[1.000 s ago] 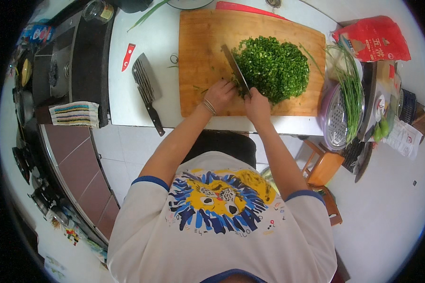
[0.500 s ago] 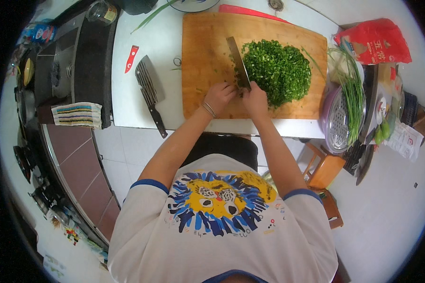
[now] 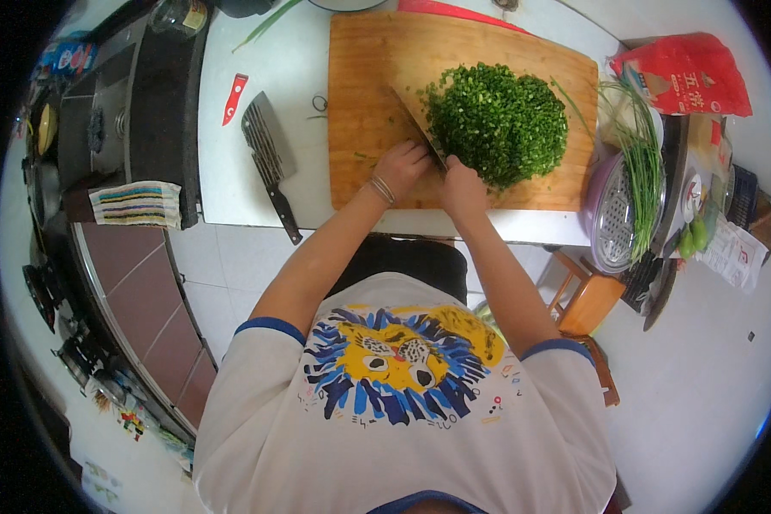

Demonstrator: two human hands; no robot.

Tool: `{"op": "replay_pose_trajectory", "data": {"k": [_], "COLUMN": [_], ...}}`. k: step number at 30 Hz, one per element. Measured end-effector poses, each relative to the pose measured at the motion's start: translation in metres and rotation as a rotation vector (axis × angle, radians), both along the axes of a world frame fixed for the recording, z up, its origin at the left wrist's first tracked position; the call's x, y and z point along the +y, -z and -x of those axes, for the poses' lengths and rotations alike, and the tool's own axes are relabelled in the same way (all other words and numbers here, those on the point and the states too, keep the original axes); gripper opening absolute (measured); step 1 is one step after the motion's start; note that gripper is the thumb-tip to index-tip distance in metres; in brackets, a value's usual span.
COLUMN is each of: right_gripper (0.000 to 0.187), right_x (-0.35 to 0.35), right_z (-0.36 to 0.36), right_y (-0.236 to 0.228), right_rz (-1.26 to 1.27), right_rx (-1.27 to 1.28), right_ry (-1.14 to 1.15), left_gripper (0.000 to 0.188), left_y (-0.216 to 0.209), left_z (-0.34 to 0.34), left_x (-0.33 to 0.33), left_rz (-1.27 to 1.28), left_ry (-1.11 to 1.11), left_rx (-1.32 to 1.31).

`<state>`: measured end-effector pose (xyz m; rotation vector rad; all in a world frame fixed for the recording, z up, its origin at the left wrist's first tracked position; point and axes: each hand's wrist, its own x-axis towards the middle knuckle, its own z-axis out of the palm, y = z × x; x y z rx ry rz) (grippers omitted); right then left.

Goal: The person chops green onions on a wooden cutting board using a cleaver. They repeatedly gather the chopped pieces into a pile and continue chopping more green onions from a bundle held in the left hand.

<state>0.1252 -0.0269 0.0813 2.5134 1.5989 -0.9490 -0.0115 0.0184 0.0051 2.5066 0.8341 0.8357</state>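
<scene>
Far left, a black stove (image 3: 103, 128) with a striped towel (image 3: 137, 203) hanging off its front edge. Top left corner, a blue packet (image 3: 58, 58), print too small to read. On the white desk (image 3: 223, 184): a small red tool (image 3: 234, 97), then a spare cleaver (image 3: 267, 154), blade up, black handle toward the person.

Wooden board (image 3: 364, 94) mid-desk. Left hand (image 3: 400, 164) at its near edge, fingers curled together and touching the knife (image 3: 415, 128); grip itself hidden, cannot tell if clamped. Bracelet on that wrist. Right hand (image 3: 460, 182) just beside it, fingers closed on the knife handle, next to the greens pile. Blade runs up-left from the hands, along the left edge of the chopped greens (image 3: 497, 120), which sit heaped on the board's right half.

Right of the board: long green chives (image 3: 638, 163) lying over a round metal strainer (image 3: 612, 223). Top right, a red bag (image 3: 685, 77), rectangular, white lettering, lying flat. Far right, a white printed wrapper (image 3: 737, 253) beside small green items.

Versus half a second ago: blade swung from near upright to slanting up-left, now tight against the pile; hands stayed at the board's near edge.
</scene>
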Motion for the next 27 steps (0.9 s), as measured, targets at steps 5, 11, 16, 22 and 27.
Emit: {"op": "replay_pose_trajectory", "data": {"k": [5,11,16,22,27], "right_gripper": [0.015,0.014,0.015,0.016,0.016], "right_x": [0.014,-0.009,-0.014,0.007,0.019], "right_z": [-0.003,-0.011,-0.003,0.006,-0.016], "right_y": [-0.003,-0.019,-0.017,-0.005,0.001], "right_rz": [-0.109,-0.054,0.068,0.018,-0.084], "right_rx": [0.105,0.105,0.088,0.067,0.096], "right_ry": [0.095,0.009,-0.022,0.025,0.101], "left_gripper": [0.022,0.02,0.023,0.028,0.027], "left_y": [0.002,0.005,0.004,0.001,-0.008], "left_z": [0.007,0.003,0.004,0.008,-0.002], "left_x": [-0.004,-0.007,-0.009,-0.01,-0.008], "left_rz": [0.021,0.09,0.078,0.103,0.093], "left_ry": [0.048,-0.005,-0.025,-0.001,-0.014], "left_rx": [0.015,-0.023,-0.016,0.031,0.007]}}
